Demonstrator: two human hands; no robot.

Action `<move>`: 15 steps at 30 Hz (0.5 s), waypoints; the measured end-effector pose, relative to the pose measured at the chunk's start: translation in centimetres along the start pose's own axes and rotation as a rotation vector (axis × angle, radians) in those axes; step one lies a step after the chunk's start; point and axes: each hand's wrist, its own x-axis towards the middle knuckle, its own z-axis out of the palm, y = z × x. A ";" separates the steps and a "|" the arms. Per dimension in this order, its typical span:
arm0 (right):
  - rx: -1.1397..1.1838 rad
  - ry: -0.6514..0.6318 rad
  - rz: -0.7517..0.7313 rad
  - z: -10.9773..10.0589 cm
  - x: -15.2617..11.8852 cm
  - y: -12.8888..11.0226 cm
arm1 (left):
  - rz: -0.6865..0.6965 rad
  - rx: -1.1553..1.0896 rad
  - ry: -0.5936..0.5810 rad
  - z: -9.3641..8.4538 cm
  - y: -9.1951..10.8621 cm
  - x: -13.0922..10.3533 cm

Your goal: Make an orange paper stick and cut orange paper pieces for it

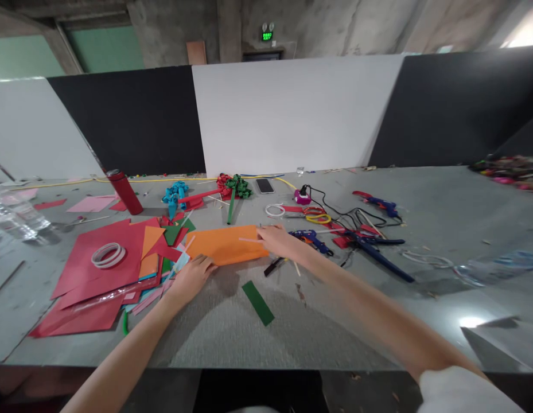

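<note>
An orange sheet (227, 245), perhaps paper or felt, lies in front of me on the grey table. My left hand (196, 276) grips its lower left edge, fingers pressed together at the border. At the sheet's upper right is my right hand (275, 238), its fingers closed around one end of a thin pale strip (248, 239) that points left across the orange. The right fingertips are partly hidden, so whether they also pinch the sheet is unclear. Just below, a dark green paper rectangle (258, 303) lies on the table.
Red paper sheets (94, 269) with a tape roll (108, 256) and coloured scraps lie left. A red bottle (125, 194) stands behind. Ribbon-like flowers (237, 188) and a phone (265, 186) are at the back. Glue guns (311, 240), cables and dark-blue-handled pliers (380, 258) lie right.
</note>
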 end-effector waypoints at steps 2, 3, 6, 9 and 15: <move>0.012 0.038 0.008 -0.2 0.0 0.8 | -0.024 -0.007 0.013 -0.1 -0.6 0.0; 0.041 0.066 -0.007 -0.2 -0.2 1.0 | -0.031 -0.013 0.025 -0.1 -0.9 0.0; 0.190 0.179 -0.085 0.0 -1.5 0.9 | -0.044 -0.047 0.078 -0.3 -1.4 -0.1; 0.274 0.228 -0.130 0.4 -3.3 0.3 | -0.020 -0.092 0.105 -0.6 -1.3 -0.1; 0.334 0.349 -0.097 0.9 -6.0 0.0 | 0.037 -0.085 0.146 -2.3 -0.2 -0.2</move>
